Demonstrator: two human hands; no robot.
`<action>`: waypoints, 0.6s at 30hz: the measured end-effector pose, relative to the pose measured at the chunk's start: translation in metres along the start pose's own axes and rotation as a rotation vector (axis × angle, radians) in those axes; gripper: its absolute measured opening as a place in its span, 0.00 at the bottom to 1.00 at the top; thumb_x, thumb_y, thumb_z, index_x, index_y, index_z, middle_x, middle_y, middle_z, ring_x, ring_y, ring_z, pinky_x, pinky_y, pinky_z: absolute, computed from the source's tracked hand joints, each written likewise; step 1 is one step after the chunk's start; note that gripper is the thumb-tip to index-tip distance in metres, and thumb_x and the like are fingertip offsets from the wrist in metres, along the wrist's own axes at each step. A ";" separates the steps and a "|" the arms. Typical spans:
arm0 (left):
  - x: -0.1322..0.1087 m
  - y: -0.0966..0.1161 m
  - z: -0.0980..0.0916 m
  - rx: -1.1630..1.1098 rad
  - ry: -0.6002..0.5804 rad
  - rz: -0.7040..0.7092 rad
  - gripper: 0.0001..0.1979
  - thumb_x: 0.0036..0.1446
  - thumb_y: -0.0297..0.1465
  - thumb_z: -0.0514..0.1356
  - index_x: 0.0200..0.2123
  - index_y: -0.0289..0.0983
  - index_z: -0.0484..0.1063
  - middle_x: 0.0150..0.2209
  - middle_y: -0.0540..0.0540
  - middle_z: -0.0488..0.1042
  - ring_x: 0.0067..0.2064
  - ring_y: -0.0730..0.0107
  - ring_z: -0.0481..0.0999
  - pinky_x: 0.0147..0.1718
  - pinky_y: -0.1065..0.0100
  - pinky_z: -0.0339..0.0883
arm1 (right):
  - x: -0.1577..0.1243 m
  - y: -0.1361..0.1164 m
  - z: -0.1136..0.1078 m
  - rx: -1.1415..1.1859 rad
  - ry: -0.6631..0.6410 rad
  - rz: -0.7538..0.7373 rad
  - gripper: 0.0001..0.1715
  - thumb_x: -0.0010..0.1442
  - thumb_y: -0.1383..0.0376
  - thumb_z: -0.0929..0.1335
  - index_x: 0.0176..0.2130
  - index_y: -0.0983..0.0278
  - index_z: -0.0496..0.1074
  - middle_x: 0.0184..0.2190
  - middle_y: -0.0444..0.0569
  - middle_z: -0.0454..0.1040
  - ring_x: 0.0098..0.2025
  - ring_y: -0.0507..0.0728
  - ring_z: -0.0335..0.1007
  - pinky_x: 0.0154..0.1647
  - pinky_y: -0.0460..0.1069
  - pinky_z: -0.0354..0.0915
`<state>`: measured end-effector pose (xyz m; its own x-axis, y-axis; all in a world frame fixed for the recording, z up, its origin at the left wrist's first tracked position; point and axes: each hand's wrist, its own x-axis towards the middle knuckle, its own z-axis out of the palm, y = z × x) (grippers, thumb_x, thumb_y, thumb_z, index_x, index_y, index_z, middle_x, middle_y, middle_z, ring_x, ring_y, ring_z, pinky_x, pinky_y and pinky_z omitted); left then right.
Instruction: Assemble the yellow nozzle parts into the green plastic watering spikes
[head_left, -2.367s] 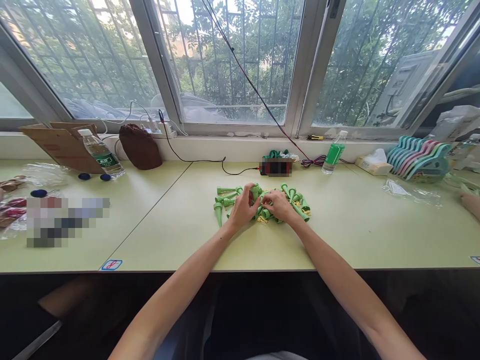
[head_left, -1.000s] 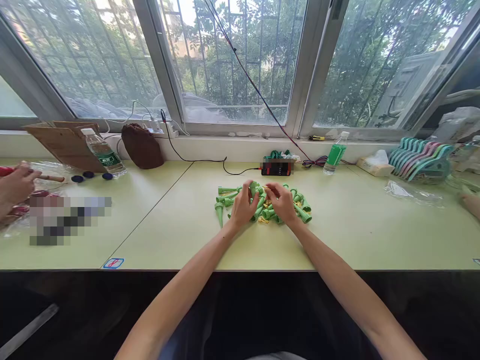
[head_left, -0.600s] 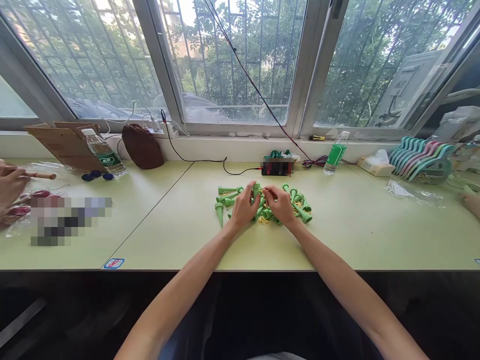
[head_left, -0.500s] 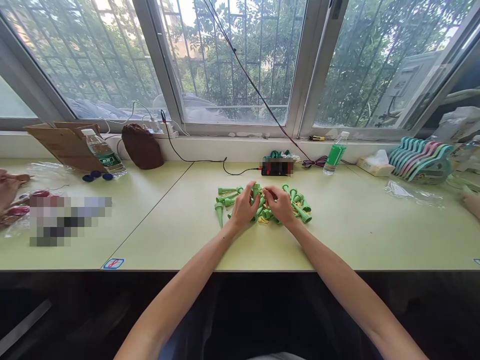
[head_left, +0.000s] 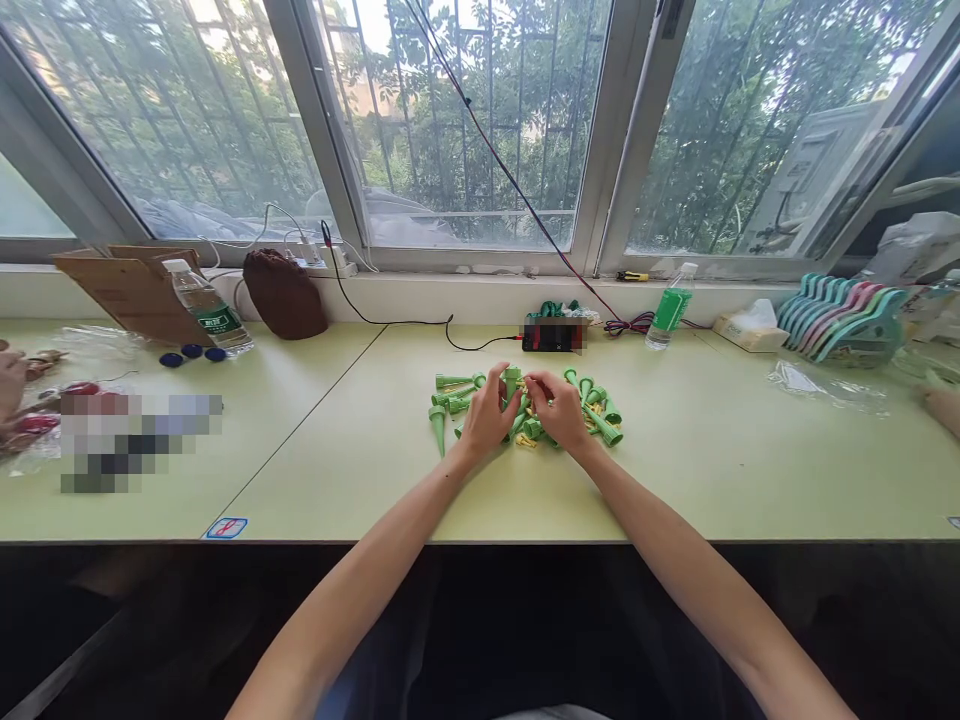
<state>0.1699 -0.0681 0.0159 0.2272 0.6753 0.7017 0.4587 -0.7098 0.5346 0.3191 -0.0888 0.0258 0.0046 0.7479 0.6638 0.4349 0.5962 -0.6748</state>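
Mid-frame, left hand (head_left: pixel 487 415) grips a green cone (head_left: pixel 513 376) between its fingers; right hand (head_left: pixel 559 410) pinches a yellow bit (head_left: pixel 522 384) alongside.

Diffuse daylight comes through the large grey-framed glass windows (head_left: pixel 450 180), burning gaps between the dense green leaves (head_left: pixel 525 150) to white and veiling the panes in haze. The smooth pale yellow-green tabletop (head_left: pixel 337 450) is evenly bright, with faint soft shadows; the space below its front edge sinks to near black. Wide-angle distortion slants the window frames outward. Pixelation masks part of the black rectangular device (head_left: pixel 538 338); the green plastic cones (head_left: pixel 438 428) look fairly clear, the tiny yellow pieces (head_left: pixel 526 440) smeared
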 end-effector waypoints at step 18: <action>0.000 0.001 -0.002 -0.013 -0.016 -0.004 0.20 0.61 0.35 0.57 0.55 0.41 0.58 0.28 0.55 0.62 0.22 0.78 0.59 0.24 0.75 0.55 | 0.001 0.004 0.001 -0.003 -0.004 0.010 0.17 0.66 0.56 0.61 0.39 0.63 0.73 0.27 0.47 0.72 0.26 0.53 0.66 0.29 0.47 0.63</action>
<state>0.1689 -0.0690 0.0177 0.2387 0.6812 0.6921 0.4487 -0.7094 0.5435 0.3198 -0.0855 0.0236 0.0051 0.7552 0.6555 0.4378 0.5876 -0.6804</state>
